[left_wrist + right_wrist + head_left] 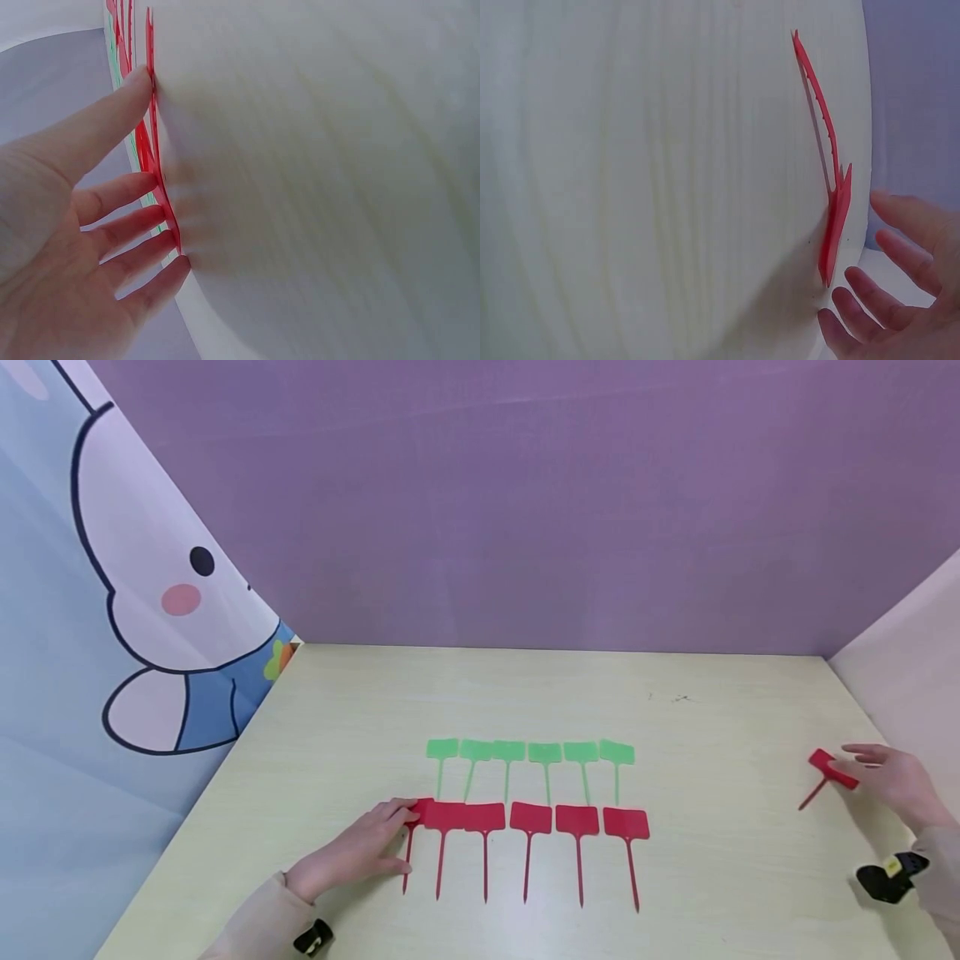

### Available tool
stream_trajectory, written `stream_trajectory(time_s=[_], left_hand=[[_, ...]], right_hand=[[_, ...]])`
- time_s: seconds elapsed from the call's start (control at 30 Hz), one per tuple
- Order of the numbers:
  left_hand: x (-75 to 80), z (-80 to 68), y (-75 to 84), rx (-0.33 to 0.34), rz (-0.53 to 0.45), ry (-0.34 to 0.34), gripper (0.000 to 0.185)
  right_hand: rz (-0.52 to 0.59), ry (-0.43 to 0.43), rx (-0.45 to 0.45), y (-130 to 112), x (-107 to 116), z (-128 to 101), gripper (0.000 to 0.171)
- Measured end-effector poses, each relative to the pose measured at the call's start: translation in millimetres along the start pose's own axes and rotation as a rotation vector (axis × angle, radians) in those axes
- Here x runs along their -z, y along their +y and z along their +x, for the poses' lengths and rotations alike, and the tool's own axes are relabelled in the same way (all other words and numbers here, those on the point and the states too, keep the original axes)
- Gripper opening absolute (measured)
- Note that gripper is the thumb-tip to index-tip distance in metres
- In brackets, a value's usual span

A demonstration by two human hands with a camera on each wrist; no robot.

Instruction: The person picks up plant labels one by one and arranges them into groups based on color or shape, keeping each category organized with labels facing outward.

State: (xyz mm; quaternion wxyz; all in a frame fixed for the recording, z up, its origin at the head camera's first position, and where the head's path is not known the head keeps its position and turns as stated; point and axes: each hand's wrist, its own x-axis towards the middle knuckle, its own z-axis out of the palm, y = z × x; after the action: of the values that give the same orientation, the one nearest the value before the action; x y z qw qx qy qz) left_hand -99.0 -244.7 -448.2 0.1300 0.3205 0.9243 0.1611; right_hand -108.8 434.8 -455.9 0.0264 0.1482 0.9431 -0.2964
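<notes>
Red tags (528, 822) lie in a near row w/ green tags (528, 753) in a far row, stakes pointing near, prob. sorted by colour. Left hand (360, 847), fingers straight, presses the leftmost red tag (420, 814) flat, squaring it w/ the row. Far right, a lone red tag (825, 774) sits tilted; right hand (892, 781), fingers relaxed & spread, touches its head w/o gripping.

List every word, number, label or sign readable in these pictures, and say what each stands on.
None can be read.
The red tags and green tags show blank faces.
The red tag at the right hand is blank too.
The cartoon cloth bears a drawing only, no letters.
Faint dark marks on the table are too small to read.
</notes>
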Motion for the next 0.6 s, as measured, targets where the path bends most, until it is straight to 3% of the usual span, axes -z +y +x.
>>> stream_trajectory(time_s=[0.27, 0.6], left_hand=[[0.0, 0.2, -0.3, -0.002, 0.003, -0.001, 0.064], [1.4, 0.8, 0.4, 0.000, -0.001, -0.004, 0.064]], right_hand=[[-0.008, -0.011, -0.011, 21, -3, 9, 0.072], [-0.038, -0.062, -0.011, 13, 0, 8, 0.071]])
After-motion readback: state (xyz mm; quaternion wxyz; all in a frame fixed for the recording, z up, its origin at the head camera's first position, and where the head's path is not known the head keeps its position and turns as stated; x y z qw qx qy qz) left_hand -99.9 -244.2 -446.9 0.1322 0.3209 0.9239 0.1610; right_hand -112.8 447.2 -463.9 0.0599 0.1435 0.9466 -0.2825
